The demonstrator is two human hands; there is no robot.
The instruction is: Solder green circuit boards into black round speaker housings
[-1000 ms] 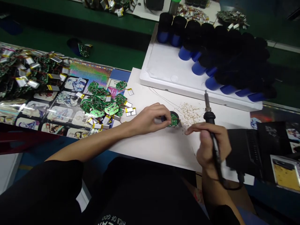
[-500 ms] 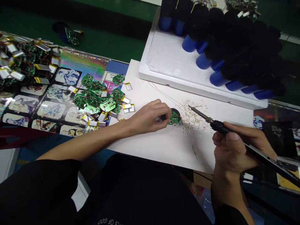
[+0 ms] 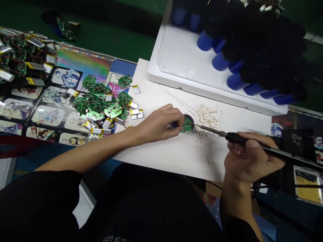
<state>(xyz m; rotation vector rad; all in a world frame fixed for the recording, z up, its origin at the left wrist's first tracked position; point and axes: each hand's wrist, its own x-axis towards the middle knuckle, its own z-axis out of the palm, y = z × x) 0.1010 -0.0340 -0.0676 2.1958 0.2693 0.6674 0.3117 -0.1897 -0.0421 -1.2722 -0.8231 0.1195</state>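
Observation:
My left hand (image 3: 168, 122) is closed around a dark round housing, mostly hidden by my fingers, with a green circuit board (image 3: 187, 124) showing in its open end. My right hand (image 3: 248, 156) grips a soldering iron (image 3: 214, 130) by its black handle. The iron's tip reaches the right edge of the board, where a thin red wire shows; whether it touches cannot be made out. A thin strand of wire (image 3: 178, 99) runs across the white board from the tray toward the work spot. Small tan bits (image 3: 208, 116) lie scattered beside the iron.
A white foam tray (image 3: 174, 57) at the back holds several blue-and-black cylinders (image 3: 205, 40). Green circuit boards with silver batteries (image 3: 98, 104) are heaped left of my left hand. Another heap (image 3: 25, 60) stands at the far left. A white sheet (image 3: 161, 153) lies under my hands.
My right hand has brought the soldering iron left and down, its tip now at the circuit board's edge. My left hand keeps its hold. The view has shifted slightly.

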